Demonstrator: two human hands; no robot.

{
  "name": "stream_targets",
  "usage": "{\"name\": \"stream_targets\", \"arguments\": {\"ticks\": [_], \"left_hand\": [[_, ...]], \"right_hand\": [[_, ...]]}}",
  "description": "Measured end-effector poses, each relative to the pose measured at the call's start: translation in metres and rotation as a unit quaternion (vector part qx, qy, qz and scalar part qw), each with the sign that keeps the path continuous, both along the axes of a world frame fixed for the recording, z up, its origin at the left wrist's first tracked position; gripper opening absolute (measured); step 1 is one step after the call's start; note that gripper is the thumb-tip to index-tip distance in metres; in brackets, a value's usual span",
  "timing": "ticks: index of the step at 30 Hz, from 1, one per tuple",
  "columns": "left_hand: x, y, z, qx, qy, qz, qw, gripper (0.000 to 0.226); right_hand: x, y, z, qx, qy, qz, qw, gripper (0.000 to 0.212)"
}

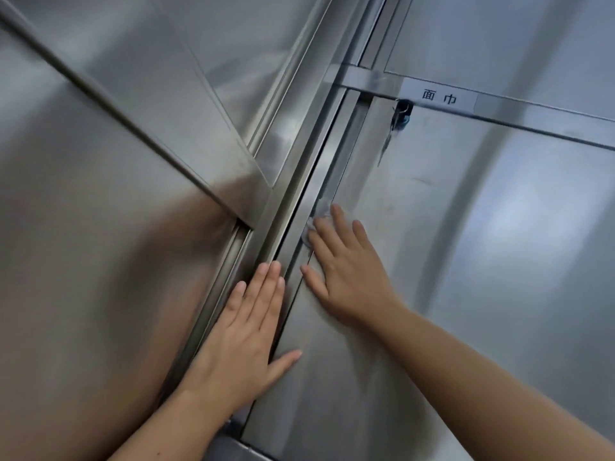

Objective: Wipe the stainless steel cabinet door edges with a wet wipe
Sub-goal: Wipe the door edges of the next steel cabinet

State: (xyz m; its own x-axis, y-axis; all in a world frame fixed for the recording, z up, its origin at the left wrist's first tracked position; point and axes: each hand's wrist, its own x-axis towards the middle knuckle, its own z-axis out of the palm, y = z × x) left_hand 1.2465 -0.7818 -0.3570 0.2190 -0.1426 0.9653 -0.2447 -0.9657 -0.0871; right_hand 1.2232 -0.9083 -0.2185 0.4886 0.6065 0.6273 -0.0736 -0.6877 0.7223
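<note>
A stainless steel cabinet door [449,261] fills the right half of the tilted view, its left edge [319,207] running diagonally up beside the vertical frame post. My right hand [346,271] lies flat on the door by that edge, fingers spread, pressing a crumpled white wet wipe [317,219] that shows just beyond the fingertips. My left hand [246,331] rests flat and empty on the frame post and door edge lower down, fingers together, thumb out on the door.
A key with a dark fob [401,116] hangs in the lock at the door's top left corner. A white label [439,96] sits on the horizontal rail above. More steel doors [100,227] lie left of the post.
</note>
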Motion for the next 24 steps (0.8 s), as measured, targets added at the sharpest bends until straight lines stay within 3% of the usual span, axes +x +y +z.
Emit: {"name": "stream_targets", "arguments": {"ticks": [9, 24], "left_hand": [[-0.013, 0.007, -0.031, 0.049, 0.064, 0.039, 0.996, 0.084], [-0.044, 0.019, -0.076, 0.043, 0.130, 0.021, 0.990, 0.079]], "right_hand": [[-0.002, -0.010, -0.065, -0.055, 0.022, 0.024, 0.998, 0.057], [-0.012, -0.013, -0.160, -0.038, 0.084, 0.010, 0.996, 0.055]]}}
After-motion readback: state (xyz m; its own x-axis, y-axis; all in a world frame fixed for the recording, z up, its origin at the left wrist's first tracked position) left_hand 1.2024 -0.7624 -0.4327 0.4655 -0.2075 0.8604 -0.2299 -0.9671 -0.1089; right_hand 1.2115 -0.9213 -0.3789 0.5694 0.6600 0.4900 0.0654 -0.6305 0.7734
